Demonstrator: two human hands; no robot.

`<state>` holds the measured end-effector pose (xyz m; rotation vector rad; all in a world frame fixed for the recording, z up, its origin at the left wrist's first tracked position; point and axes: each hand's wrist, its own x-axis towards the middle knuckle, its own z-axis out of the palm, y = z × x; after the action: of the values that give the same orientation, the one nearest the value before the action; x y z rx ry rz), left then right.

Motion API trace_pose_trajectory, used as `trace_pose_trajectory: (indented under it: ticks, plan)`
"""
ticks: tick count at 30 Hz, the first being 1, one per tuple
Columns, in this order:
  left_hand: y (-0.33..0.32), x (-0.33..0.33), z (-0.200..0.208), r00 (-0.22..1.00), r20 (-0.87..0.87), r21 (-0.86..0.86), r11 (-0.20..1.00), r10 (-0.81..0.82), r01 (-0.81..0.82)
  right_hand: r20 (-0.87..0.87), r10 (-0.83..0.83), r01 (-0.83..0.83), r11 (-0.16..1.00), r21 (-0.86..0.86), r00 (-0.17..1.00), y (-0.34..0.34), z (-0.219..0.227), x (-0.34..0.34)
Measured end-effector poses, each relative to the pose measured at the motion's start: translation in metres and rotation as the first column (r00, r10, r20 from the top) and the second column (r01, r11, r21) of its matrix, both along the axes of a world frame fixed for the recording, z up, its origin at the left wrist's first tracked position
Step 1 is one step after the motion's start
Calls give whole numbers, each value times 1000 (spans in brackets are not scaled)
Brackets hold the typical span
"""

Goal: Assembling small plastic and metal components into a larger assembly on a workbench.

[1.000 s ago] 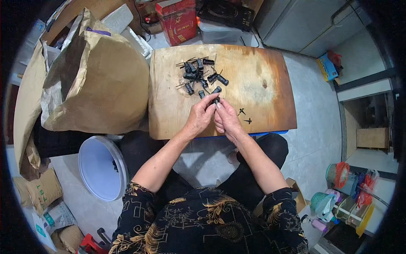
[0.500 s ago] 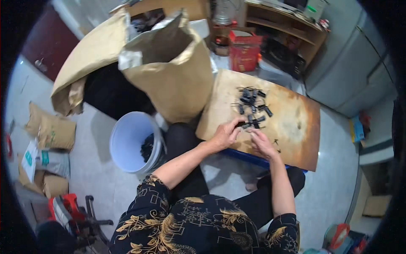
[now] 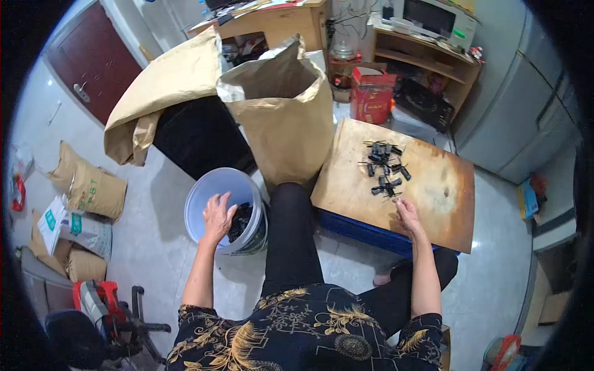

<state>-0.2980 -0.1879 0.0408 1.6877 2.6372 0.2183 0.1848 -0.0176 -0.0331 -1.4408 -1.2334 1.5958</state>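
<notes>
Black parts (image 3: 385,168): small pile on bench (image 3: 433,204), more in white bucket (image 3: 213,188) at our left. Left hand (image 3: 219,216) over bucket, fingers loosely curled, grip unclear. Right hand (image 3: 408,213) rests at near edge of pile, fingers together, holding nothing we can make out. Step looks like transfer between pile and bucket; next move needs firm pinch on loose parts.

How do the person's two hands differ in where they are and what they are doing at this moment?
The left hand is down inside the white bucket, over the dark pieces at its bottom; the right hand rests on the wooden board. The left hand is spread with its back up; the right hand points toward the pile of small black parts, just short of it. Whether either grips anything cannot be told.
</notes>
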Motion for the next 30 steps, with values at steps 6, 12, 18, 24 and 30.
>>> trace_pose_trajectory:
  ticks: [6, 12, 18, 24, 30]
  plan:
    - [37, 168, 139, 574, 11, 813, 341, -819, 471, 28, -62, 63, 998, -5, 998, -3, -11, 13]
    - [15, 301, 198, -277, -218, 962, -254, -936, 101, 76, -129, 132, 991, -37, 989, -5, -3, 22]
    - [-10, 338, 203, -640, -233, 972, -198, -732, -127, -11, -149, 148, 987, -55, 989, -11, 4, 37]
    - [-6, 325, 172, -725, 340, 929, 91, -599, 359, 6, -159, 159, 987, 8, 987, -10, 2, 34]
    - [10, 324, 176, -759, 301, 947, 88, -578, 308, 272, -185, 50, 898, 437, 944, 16, -46, 26]
